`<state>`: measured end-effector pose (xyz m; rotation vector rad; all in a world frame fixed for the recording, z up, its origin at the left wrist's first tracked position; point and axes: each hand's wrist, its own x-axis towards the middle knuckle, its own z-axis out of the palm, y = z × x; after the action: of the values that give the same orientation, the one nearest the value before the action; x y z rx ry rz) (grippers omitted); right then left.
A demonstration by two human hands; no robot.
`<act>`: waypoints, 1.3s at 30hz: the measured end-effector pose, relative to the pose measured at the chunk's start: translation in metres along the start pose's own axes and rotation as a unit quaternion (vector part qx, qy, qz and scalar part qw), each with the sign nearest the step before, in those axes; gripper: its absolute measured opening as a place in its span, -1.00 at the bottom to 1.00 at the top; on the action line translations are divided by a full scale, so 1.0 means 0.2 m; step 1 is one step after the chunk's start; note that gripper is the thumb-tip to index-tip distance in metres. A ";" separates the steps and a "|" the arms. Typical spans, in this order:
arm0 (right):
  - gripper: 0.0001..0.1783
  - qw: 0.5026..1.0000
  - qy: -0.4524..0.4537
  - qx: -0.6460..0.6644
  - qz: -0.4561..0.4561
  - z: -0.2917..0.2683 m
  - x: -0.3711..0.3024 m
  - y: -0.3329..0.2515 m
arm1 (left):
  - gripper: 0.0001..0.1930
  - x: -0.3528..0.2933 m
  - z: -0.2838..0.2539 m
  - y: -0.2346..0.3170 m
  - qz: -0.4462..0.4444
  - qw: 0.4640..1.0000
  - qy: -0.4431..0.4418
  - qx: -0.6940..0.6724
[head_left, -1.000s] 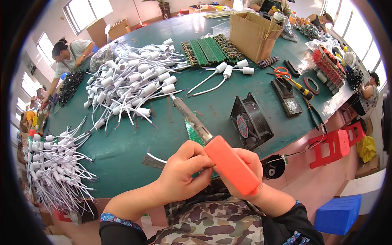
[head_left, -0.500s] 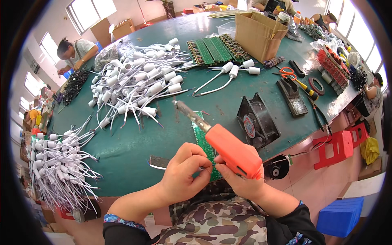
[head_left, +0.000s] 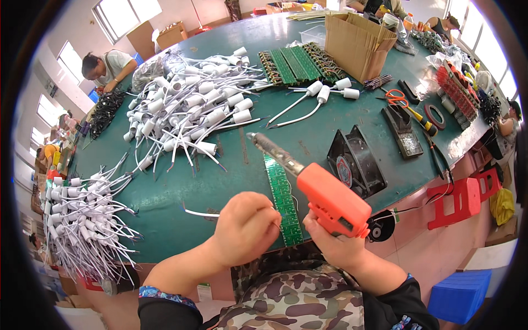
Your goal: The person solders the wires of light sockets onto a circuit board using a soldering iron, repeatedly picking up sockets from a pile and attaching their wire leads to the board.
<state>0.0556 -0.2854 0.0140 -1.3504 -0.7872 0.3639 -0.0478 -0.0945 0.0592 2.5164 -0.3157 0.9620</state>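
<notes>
My right hand (head_left: 335, 242) grips an orange soldering gun (head_left: 333, 199), its metal barrel and tip slanting up and to the left above the table. My left hand (head_left: 247, 228) is closed, thumb and fingers pinched, close to the left edge of a narrow green circuit board (head_left: 285, 206). A white cable (head_left: 200, 213) with stripped, coloured ends passes behind this hand and seems held in it; the fingers hide most of it. Thin wire shows at the fingertips. The board lies on the green table, partly covered by the gun.
Piles of white cabled lamp holders (head_left: 187, 104) cover the left. A black fan (head_left: 357, 162), a black holder (head_left: 403, 132), orange scissors (head_left: 396, 98) and pliers (head_left: 438, 157) lie right. Behind are stacked circuit boards (head_left: 294, 63) and a cardboard box (head_left: 357, 47). Other people work around the table.
My hands have moved apart: the right, with the soldering gun, shifted right, away from the left fingers. More of the circuit board and white cable shows. The view has shifted slightly.
</notes>
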 end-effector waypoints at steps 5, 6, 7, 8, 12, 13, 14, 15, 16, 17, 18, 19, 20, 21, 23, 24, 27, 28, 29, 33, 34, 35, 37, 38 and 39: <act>-0.42 0.997 0.008 0.058 0.049 0.03 0.03 -0.06 | -0.77 0.03 -0.01 -0.01 -0.107 0.985 -0.019 -0.134; -0.39 1.000 0.000 -0.010 0.016 0.03 0.03 -0.05 | -0.77 0.03 -0.01 0.00 -0.106 0.985 -0.019 -0.137; -0.37 0.997 -0.010 -0.076 -0.017 0.03 0.04 -0.05 | -0.78 0.04 -0.01 0.01 -0.110 0.981 -0.029 -0.158; -0.39 0.994 -0.002 -0.099 -0.052 0.04 0.05 -0.07 | -0.79 0.04 -0.01 0.01 -0.115 0.976 -0.039 -0.179; -0.43 0.976 -0.030 -0.183 -0.117 0.02 0.07 -0.09 | -0.79 0.02 0.01 0.03 -0.122 0.968 -0.036 -0.217; -0.45 0.976 -0.022 -0.183 -0.120 0.02 0.07 -0.08 | -0.79 0.02 0.01 0.03 -0.129 0.965 -0.044 -0.225; -0.46 0.975 -0.014 -0.182 -0.123 0.02 0.07 -0.08 | -0.79 0.02 0.01 0.04 -0.137 0.962 -0.052 -0.232; -0.46 0.975 -0.015 -0.182 -0.123 0.03 0.06 -0.08 | -0.79 0.02 0.01 0.04 -0.138 0.962 -0.051 -0.232; -0.46 0.975 -0.020 -0.182 -0.127 0.03 0.06 -0.08 | -0.79 0.02 0.01 0.05 -0.130 0.964 -0.047 -0.226; -0.47 0.974 -0.024 -0.181 -0.131 0.03 0.06 -0.08 | -0.79 0.02 0.02 0.05 -0.122 0.967 -0.043 -0.220; -0.47 0.974 -0.025 -0.182 -0.130 0.03 0.07 -0.07 | -0.79 0.02 0.02 0.04 -0.123 0.967 -0.043 -0.221; -0.47 0.974 -0.023 -0.177 -0.138 0.03 0.07 -0.06 | -0.78 0.02 0.01 0.03 -0.099 0.973 -0.044 -0.203; -0.47 0.974 -0.021 -0.173 -0.146 0.03 0.07 -0.05 | -0.77 0.02 0.01 0.03 -0.075 0.979 -0.045 -0.184; -0.47 0.974 -0.021 -0.173 -0.145 0.04 0.06 -0.05 | -0.77 0.01 0.01 0.04 -0.076 0.979 -0.045 -0.185; -0.52 0.981 -0.011 -0.161 -0.104 0.05 0.06 -0.06 | -0.76 0.00 0.02 0.05 -0.056 0.992 -0.015 -0.110; -0.52 0.982 -0.012 -0.160 -0.103 0.07 0.06 -0.08 | -0.76 0.00 0.02 0.05 -0.057 0.992 -0.016 -0.111; -0.80 0.997 0.019 0.068 0.018 0.10 0.07 -0.14 | -0.80 0.00 0.02 0.04 0.062 0.998 0.029 0.013; -0.74 0.993 0.018 0.103 0.056 0.10 0.07 -0.16 | -0.81 -0.01 0.02 0.02 0.082 0.996 0.038 0.027; -0.69 0.986 0.017 0.137 0.094 0.10 0.07 -0.17 | -0.82 -0.02 0.02 0.00 0.103 0.993 0.046 0.041; -0.80 0.991 0.049 0.071 0.105 0.04 0.03 -0.19 | -0.77 0.03 0.00 -0.19 0.051 0.993 0.006 0.111; -0.76 0.988 0.046 0.087 0.117 0.02 0.01 -0.18 | -0.82 0.06 0.02 -0.27 -0.041 0.997 -0.018 0.061; -0.76 0.989 0.039 0.088 0.114 0.02 -0.01 -0.19 | -0.88 0.08 0.03 -0.35 -0.135 0.990 -0.040 0.014; -0.72 0.980 0.099 0.152 0.085 0.04 -0.03 -0.19 | -0.91 0.11 0.06 -0.49 -0.182 0.980 -0.070 -0.028; -0.69 0.985 0.082 0.135 0.075 0.01 -0.05 -0.16 | -0.92 0.13 0.08 -0.53 -0.226 0.965 -0.106 -0.075; -0.69 0.984 0.077 0.139 0.075 -0.02 -0.06 -0.15 | -0.92 0.14 0.08 -0.54 -0.229 0.965 -0.105 -0.070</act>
<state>0.0444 -0.3023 0.0398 -1.1611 -0.4866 0.4633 0.0204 -0.0075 0.0333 2.4050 0.1326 0.4755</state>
